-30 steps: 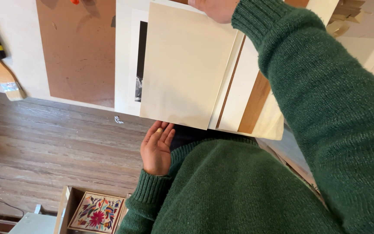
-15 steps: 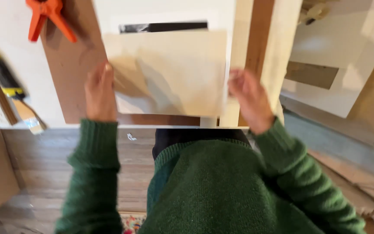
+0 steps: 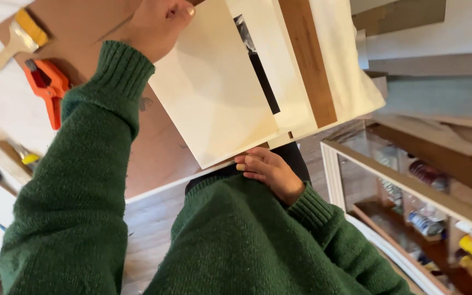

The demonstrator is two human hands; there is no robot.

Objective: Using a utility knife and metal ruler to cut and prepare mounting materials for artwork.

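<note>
While the worktable (image 3: pixel 6 104) fills the left of the view, a wooden-handled brush (image 3: pixel 15 38) lies at its far left corner, and just right of it an orange spring clamp (image 3: pixel 47 87) rests on the edge of a brown board (image 3: pixel 159 147). Nearer along the left edge lie a few more tools, a yellow-handled one (image 3: pixel 25 157) among them, too blurred to tell apart.

Reaching up from the left in a green knitted sleeve (image 3: pixel 77 180), the left hand (image 3: pixel 157 24) is closed over the far edge of a cream sheet (image 3: pixel 208 93), fingers curled over the top of it; the thumb is hidden, so how tightly it pinches cannot be told. That sheet lies flat over the brown board, tilted, its near corner jutting past the table edge.

Right of the middle, the right hand (image 3: pixel 269 172) sits at the sheet's near edge, fingers loosely bent, fingertips touching the underside of that edge rather than clasping it.

Just right of the cream sheet, partly under it, lies a white mat with a dark print (image 3: pixel 258 71), then a brown wooden strip (image 3: pixel 310 60) and a pale cloth-like sheet (image 3: pixel 350 71).

Far right and lower stands a white-framed shelf unit (image 3: pixel 422 191) holding small jars and bottles.
</note>
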